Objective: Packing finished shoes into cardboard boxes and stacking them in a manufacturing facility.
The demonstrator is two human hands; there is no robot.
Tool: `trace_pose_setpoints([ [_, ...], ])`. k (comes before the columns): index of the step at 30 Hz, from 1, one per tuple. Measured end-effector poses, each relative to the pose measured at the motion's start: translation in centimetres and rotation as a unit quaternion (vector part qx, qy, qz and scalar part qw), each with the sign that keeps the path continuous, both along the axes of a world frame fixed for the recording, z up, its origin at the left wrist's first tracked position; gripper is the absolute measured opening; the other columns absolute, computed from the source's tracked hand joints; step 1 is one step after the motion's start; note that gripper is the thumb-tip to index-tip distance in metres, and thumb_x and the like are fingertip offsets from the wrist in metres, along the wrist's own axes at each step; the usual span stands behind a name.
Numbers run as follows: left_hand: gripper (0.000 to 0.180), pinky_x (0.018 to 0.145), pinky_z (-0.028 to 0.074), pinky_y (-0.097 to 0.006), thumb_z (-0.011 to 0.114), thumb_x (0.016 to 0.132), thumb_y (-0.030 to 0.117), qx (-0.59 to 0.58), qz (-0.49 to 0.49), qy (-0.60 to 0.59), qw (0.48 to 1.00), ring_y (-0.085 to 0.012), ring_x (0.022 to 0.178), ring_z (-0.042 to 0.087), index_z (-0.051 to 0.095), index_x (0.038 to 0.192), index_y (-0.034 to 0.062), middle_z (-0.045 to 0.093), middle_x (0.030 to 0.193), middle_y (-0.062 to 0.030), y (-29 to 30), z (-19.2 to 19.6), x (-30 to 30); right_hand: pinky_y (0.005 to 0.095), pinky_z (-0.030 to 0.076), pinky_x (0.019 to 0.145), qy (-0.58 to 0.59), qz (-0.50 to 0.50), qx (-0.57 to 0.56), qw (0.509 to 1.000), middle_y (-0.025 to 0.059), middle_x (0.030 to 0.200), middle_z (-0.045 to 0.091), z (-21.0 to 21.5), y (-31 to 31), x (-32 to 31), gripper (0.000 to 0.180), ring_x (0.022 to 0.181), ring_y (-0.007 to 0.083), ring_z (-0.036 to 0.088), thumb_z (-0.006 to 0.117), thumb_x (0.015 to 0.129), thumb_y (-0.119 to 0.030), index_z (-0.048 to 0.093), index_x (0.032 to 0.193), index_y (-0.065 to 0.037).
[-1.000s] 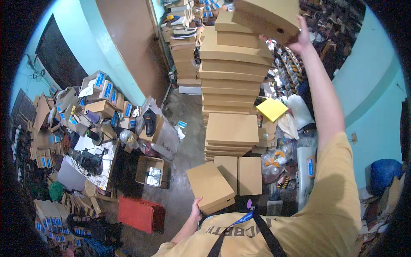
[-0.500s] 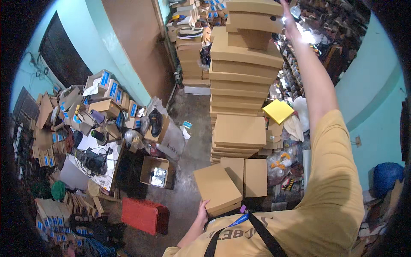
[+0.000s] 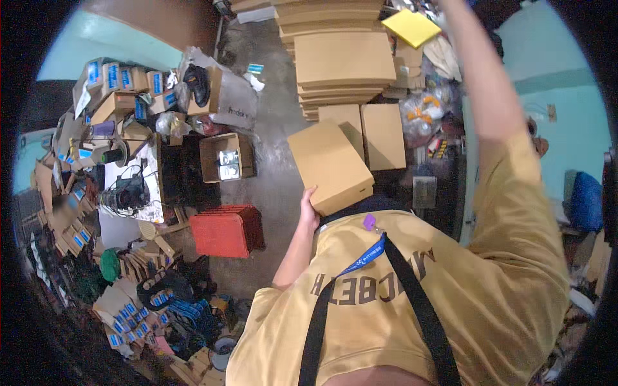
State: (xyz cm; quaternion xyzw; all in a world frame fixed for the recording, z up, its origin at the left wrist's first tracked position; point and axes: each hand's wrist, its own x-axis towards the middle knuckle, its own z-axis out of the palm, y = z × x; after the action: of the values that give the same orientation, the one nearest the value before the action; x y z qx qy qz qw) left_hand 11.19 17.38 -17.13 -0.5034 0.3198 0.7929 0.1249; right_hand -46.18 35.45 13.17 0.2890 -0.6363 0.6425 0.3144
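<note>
My left hand (image 3: pixel 309 207) grips the near corner of a closed brown cardboard box (image 3: pixel 329 167) and holds it against my chest, above my yellow shirt. My right arm (image 3: pixel 479 77) reaches straight up and out of the top of the picture, so my right hand is hidden. In front of me rises a tall stack of similar brown boxes (image 3: pixel 341 61), with two more boxes (image 3: pixel 370 132) leaning at its foot. A yellow flat box (image 3: pixel 412 27) lies to the right of the stack.
A red crate (image 3: pixel 225 230) and a small open carton (image 3: pixel 222 157) sit on the grey floor to my left. Further left lies a heap of small boxes with blue labels (image 3: pixel 112 83). Bags and clutter (image 3: pixel 425 116) crowd the right wall.
The view has tipped downward, so the top of the stack and my right hand have left the picture. The box in my left hand has stayed against my chest.
</note>
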Motion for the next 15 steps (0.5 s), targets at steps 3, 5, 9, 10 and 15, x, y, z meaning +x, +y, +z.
trace_pose_setpoints([
  [3, 0.05, 0.095, 0.043, -0.041, 0.058, 0.085, 0.042, 0.033, -0.044, 0.019, 0.998, -0.0249, 0.114, 0.054, 0.051, 0.125, 0.0131, 0.058, 0.12, -0.0094, 1.2, 0.1, -0.6, 0.0352, 0.045, 0.089, -0.171, -0.13, 0.111, 0.97, 0.0072, 0.101, 0.056, -10.5, 6.5, 21.4, 0.03, 0.098, 0.0219, 0.056, 0.066, 0.09, -0.02, 0.053, 0.113, -0.004],
  [5, 0.051, 0.095, 0.043, -0.04, 0.058, 0.084, 0.04, 0.0, -0.079, 0.02, 0.997, -0.0249, 0.115, 0.053, 0.049, 0.127, 0.0127, 0.057, 0.123, -0.0093, 1.7, -0.6, -0.3, 0.038, 0.045, 0.09, -0.38, -0.128, 0.203, 0.893, 0.0102, 0.106, 0.06, -23.2, 12.0, 30.6, 0.039, 0.102, 0.0226, 0.056, 0.059, 0.094, -0.037, 0.055, 0.11, -0.001],
  [9, 0.063, 0.102, 0.04, -0.043, 0.057, 0.085, 0.034, -0.017, -0.124, 0.033, 0.992, -0.0267, 0.124, 0.048, 0.038, 0.14, 0.0109, 0.05, 0.132, -0.0098, -0.9, -2.5, 3.3, 0.0384, 0.02, 0.116, -0.797, 0.218, 0.141, 0.545, 0.0155, 0.156, 0.024, -28.0, 10.6, 46.2, 0.087, 0.145, 0.0262, 0.019, 0.049, 0.092, -0.058, 0.018, 0.151, -0.001],
  [10, 0.066, 0.104, 0.039, -0.043, 0.057, 0.084, 0.033, -0.018, -0.151, 0.026, 0.988, -0.0269, 0.127, 0.046, 0.035, 0.142, 0.0102, 0.048, 0.135, -0.0103, -1.0, -2.7, 3.0, 0.0381, 0.019, 0.116, -0.851, 0.222, 0.076, 0.469, 0.0144, 0.157, 0.021, -31.4, 10.7, 48.4, 0.091, 0.145, 0.0257, 0.017, 0.051, 0.091, -0.058, 0.013, 0.152, -0.002],
  [15, 0.076, 0.107, 0.036, -0.041, 0.062, 0.081, 0.029, 0.002, -0.195, 0.012, 0.981, -0.0269, 0.131, 0.042, 0.029, 0.146, 0.0085, 0.044, 0.14, -0.0119, -0.6, -3.9, 0.7, 0.0365, 0.027, 0.113, -0.727, 0.294, -0.026, 0.619, 0.0147, 0.152, 0.029, -37.8, 7.7, 47.9, 0.099, 0.141, 0.0229, 0.025, 0.075, 0.079, -0.028, 0.013, 0.152, -0.004],
])
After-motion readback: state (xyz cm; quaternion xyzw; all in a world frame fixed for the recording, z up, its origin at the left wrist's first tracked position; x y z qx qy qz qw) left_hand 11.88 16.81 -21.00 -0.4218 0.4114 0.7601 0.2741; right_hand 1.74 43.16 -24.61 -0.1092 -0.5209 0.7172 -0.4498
